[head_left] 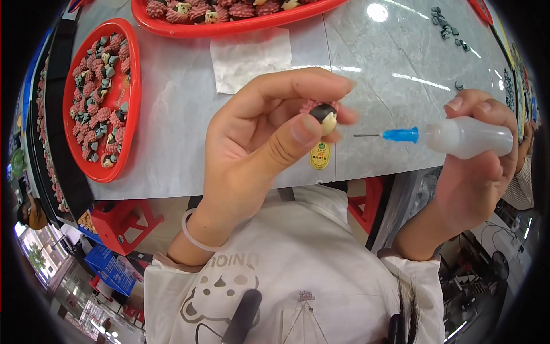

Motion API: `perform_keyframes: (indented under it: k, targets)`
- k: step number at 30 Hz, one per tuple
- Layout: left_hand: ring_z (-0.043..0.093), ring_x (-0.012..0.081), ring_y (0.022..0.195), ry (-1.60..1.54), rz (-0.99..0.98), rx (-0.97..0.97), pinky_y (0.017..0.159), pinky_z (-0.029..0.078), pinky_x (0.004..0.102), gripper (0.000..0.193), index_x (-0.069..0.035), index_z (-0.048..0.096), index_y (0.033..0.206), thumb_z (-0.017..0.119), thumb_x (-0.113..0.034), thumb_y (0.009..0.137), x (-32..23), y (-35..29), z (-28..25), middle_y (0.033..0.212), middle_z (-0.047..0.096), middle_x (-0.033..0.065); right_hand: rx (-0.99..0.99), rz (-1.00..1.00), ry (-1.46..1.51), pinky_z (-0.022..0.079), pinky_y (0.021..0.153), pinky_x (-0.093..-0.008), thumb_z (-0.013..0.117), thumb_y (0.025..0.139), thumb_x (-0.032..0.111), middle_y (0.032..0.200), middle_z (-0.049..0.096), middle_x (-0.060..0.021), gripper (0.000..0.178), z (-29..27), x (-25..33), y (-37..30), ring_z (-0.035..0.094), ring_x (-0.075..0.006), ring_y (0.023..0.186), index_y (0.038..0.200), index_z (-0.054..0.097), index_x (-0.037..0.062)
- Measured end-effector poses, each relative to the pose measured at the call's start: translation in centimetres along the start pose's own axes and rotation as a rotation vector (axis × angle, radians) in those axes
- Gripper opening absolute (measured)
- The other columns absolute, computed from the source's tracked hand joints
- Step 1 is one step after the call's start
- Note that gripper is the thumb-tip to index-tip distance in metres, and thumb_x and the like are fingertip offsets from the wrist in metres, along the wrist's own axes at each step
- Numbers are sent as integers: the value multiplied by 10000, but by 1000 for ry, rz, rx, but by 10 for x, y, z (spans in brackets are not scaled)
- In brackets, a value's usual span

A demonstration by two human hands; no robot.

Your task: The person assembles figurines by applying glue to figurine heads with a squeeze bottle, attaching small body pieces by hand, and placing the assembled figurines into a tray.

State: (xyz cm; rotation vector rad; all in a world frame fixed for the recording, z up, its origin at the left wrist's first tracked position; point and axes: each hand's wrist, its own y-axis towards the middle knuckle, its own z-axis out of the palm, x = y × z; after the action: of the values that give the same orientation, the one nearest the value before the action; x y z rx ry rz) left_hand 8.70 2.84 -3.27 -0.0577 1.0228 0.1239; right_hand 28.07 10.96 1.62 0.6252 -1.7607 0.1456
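My left hand (240, 135) is raised over the table, pinching a small figurine head (327, 116) between thumb and fingers. The piece has a black cap of hair, a pale face and a pink ruffled part behind, partly hidden by the fingertips. In my right hand (470, 189) is a translucent white squeeze bottle (472, 137), lying sideways with my fingers wrapped around it. Its blue needle tip (401, 135) points left toward the figurine head, with a gap between the thin metal needle and the piece.
A red oval tray (135, 86) of pink, grey and black pieces stands at the left. Another red tray (240, 30) holds similar pieces at the far edge. White paper (249, 57) and small dark pieces (444, 26) lie on the grey table (366, 51). A red stool (120, 226) sits below.
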Motion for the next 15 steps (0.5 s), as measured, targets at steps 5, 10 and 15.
perform_keyframes:
  k: [5,10,15]
  targets:
    - [547,144,693,14,-24,40,554,428,186,383,5,447,982,487,-343,827,2,-3,-4,940,503,146,14,44,-4,382,740,-261,534,778,405,936,458,-164,502,0,-2,0,459,-215,885,1025,461,-26]
    - [548,148,647,85,-41,48,491,425,182,382,8,433,944,453,-359,840,-1,-1,-3,879,516,154,40,55,-13,401,745,-263,521,792,389,943,457,-177,491,-2,-2,0,464,-226,905,1024,460,-39]
    - [555,155,678,4,-59,12,539,447,190,413,22,454,975,481,-362,827,3,-2,-4,901,517,145,74,43,-1,412,742,-256,511,805,368,956,457,-180,475,-3,-3,1,469,-226,911,1022,463,-52]
